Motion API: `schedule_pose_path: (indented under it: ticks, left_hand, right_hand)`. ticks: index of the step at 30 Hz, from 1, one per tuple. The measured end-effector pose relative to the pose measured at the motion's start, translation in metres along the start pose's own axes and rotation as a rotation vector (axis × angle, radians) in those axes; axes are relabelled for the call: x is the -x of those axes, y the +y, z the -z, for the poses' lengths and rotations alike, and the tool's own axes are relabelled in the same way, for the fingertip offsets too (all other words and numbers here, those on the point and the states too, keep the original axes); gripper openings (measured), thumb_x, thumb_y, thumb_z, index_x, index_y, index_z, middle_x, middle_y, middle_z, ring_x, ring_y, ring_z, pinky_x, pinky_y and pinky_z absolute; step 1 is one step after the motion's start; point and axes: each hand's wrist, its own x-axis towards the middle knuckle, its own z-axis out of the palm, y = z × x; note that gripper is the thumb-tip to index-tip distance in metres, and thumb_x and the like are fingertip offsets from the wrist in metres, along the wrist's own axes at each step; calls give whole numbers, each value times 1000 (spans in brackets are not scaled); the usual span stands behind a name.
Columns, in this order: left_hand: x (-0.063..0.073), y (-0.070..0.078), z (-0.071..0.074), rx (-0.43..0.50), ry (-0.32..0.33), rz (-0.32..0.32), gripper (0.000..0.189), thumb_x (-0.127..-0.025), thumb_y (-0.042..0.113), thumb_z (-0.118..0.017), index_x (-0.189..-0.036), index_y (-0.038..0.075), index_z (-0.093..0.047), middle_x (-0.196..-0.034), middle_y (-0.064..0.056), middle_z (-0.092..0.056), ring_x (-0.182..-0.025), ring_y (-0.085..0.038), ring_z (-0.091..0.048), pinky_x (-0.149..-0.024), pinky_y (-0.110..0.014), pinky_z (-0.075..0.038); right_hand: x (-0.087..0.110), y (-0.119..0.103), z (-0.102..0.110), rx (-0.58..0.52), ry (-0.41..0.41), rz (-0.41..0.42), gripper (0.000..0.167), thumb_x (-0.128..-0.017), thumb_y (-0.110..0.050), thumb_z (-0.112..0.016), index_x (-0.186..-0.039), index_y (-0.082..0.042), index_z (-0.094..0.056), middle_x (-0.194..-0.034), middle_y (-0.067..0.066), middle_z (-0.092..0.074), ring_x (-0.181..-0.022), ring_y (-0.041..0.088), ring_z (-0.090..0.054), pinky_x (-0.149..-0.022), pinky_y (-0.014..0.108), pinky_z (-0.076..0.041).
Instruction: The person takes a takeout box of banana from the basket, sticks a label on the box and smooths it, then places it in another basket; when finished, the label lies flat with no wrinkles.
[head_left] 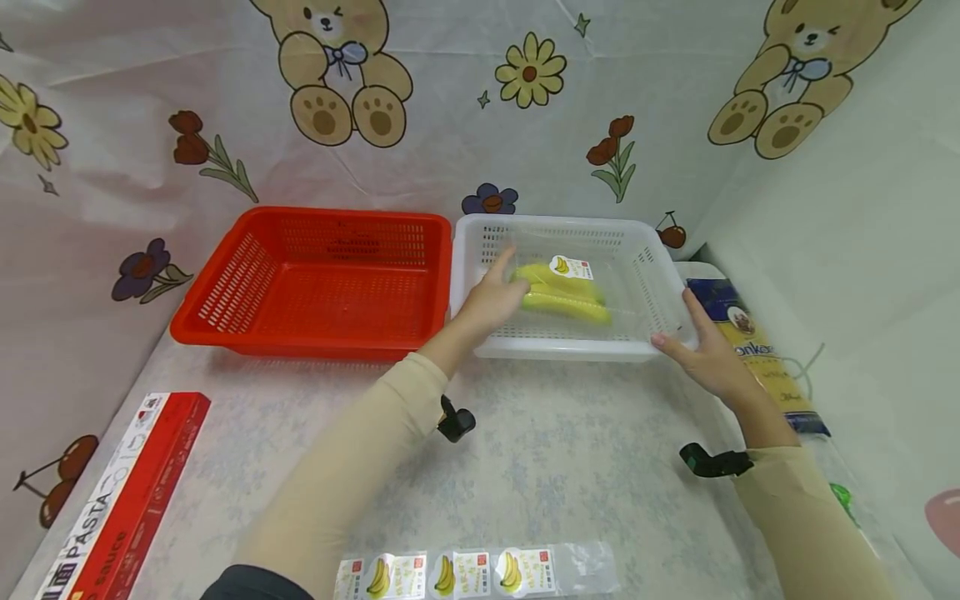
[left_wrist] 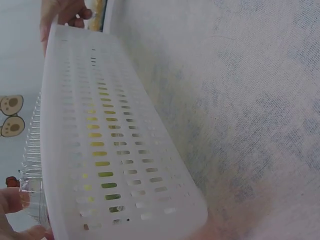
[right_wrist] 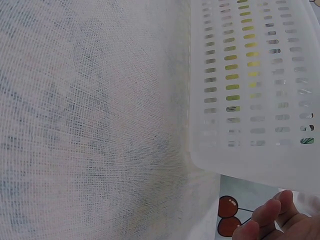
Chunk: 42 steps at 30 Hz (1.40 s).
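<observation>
My left hand (head_left: 491,302) pinches the left end of a clear plastic box (head_left: 626,287) with yellow-green bananas (head_left: 562,302) and a banana label (head_left: 572,267). The box sits in the white basket (head_left: 558,348), its ridged edge showing above the rim in the left wrist view. At the basket's front right corner, my right hand (head_left: 712,354) holds the rim. Its curled fingers (right_wrist: 267,217) show outside the basket's end in the right wrist view. Part of the right hand (left_wrist: 70,12) also appears at the far end of the basket in the left wrist view.
A red basket (head_left: 345,350) stands directly left of the white one. A red pasta box (head_left: 138,492) lies at the left. Banana labels (head_left: 461,573) on a clear strip lie at the front edge. A yellow and blue bag (head_left: 757,350) lies at the right wall.
</observation>
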Motion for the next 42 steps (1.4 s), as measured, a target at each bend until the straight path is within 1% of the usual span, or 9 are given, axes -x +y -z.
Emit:
schedule_pose_path:
  ticks: [4, 7, 10, 13, 16, 23, 28, 38, 42]
  left_hand:
    - [-2, -2, -3, -58, 2, 9, 66, -97, 29, -41, -156, 46, -16, -164, 4, -27, -86, -24, -43, -66, -37, -38]
    - [-3, -2, -4, -117, -1, 15, 66, -98, 32, -41, -156, 45, -14, -163, 2, -28, -84, -23, -43, -64, -35, -39]
    - [-3, -3, -3, -189, -18, 17, 68, -98, 38, -43, -157, 43, -10, -162, -1, -32, -85, -26, -51, -71, -40, -46]
    - [-3, -3, -2, -283, -32, 6, 77, -96, 46, -50, -159, 35, -8, -161, -5, -34, -122, -30, -54, -100, -50, -45]
    - [-3, -4, -1, -356, -45, 1, 87, -94, 48, -59, -160, 26, -8, -160, -10, -35, -138, -34, -45, -113, -53, -37]
    - [-1, -2, -2, -527, -43, 15, 87, -95, 40, -59, -160, 14, -8, -153, -17, -44, -125, -33, -53, -107, -49, -44]
    - [3, 2, -4, -624, -2, 12, 79, -96, 39, -57, -159, 11, -17, -151, -19, -44, -135, -37, -46, -110, -52, -40]
    - [30, 11, -2, -670, 91, -186, 62, -96, 40, -54, -151, 20, -37, -135, -7, -51, -114, -24, -44, -96, -44, -46]
    - [48, 17, -1, -702, 111, -280, 60, -94, 41, -53, -151, 23, -39, -134, -5, -53, -115, -24, -47, -97, -44, -45]
  right_hand:
    - [0, -2, -1, 8, -1, -8, 97, -98, -43, -59, -156, -32, 18, -167, 14, 7, -147, 55, -11, -104, 80, -18]
    - [2, -4, -1, 12, 5, -6, 98, -97, -44, -59, -156, -31, 18, -167, 13, 7, -147, 55, -11, -103, 80, -18]
    - [3, -5, -1, 7, 8, -2, 99, -97, -45, -60, -157, -31, 18, -167, 11, 9, -148, 54, -8, -104, 80, -16]
    - [3, -4, -1, -2, 5, 0, 99, -97, -45, -60, -156, -31, 18, -167, 9, 11, -149, 53, -4, -106, 79, -14]
    - [2, -3, -1, -2, 3, -1, 98, -97, -43, -59, -156, -31, 18, -166, 8, 12, -149, 53, -3, -106, 79, -13]
    - [2, -2, -2, 9, 8, -6, 97, -98, -42, -59, -157, -30, 17, -166, 9, 13, -149, 53, -2, -105, 80, -13]
    - [2, -3, -2, 6, 9, -4, 97, -98, -42, -59, -157, -30, 17, -166, 8, 13, -149, 53, -1, -106, 80, -13]
    - [2, -2, -5, -3, 27, -5, 96, -98, -44, -58, -157, -30, 16, -167, 12, 10, -147, 56, -6, -103, 80, -18]
    - [7, -4, -9, 61, 92, -15, 93, -97, -52, -55, -159, -28, 11, -165, 23, -3, -141, 56, -24, -98, 79, -31]
